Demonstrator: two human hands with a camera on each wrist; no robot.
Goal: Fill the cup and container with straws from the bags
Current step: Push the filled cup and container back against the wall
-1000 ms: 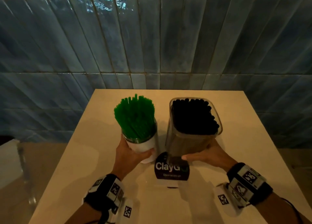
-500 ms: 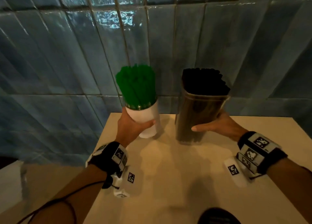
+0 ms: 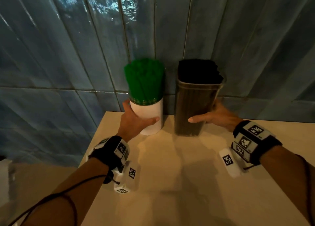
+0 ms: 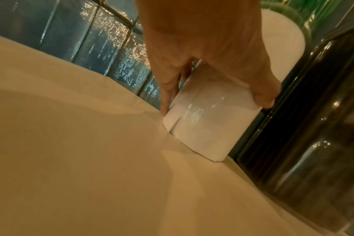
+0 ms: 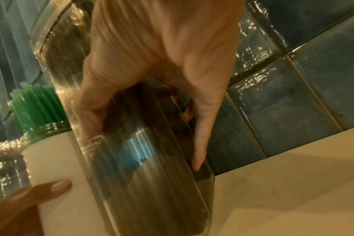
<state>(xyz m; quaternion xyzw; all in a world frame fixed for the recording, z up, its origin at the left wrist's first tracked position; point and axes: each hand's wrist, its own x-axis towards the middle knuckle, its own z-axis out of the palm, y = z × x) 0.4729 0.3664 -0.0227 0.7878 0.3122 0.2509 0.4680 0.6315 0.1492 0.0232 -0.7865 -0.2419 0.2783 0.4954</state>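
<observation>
Beige table (image 3: pixel 179 174): nearest you it lies bare between your forearms; the cup and the container both rest on it at the far edge, so slide them rather than lift.
Left hand (image 3: pixel 134 121): you have it wrapped around the white cup (image 3: pixel 150 115), thumb across the front, fingers (image 4: pixel 168 89) down the far side towards the base.
Right hand (image 3: pixel 216 116): it clasps the clear container (image 3: pixel 192 109) low on its wall, thumb in front, fingers (image 5: pixel 200 143) behind.
Step in hand: judging by the full loads, filling looks done and you are setting both back by the wall; keep them upright and push evenly from low down so the tall container does not tip.
Green straws (image 3: pixel 144 79): they stand packed in the cup, well above its rim.
Black straws (image 3: pixel 199 70): they fill the container to its mouth.
Blue tiled wall (image 3: pixel 68 55): it stands just behind both; ease off as you reach it. Whether either touches it, I cannot tell.
</observation>
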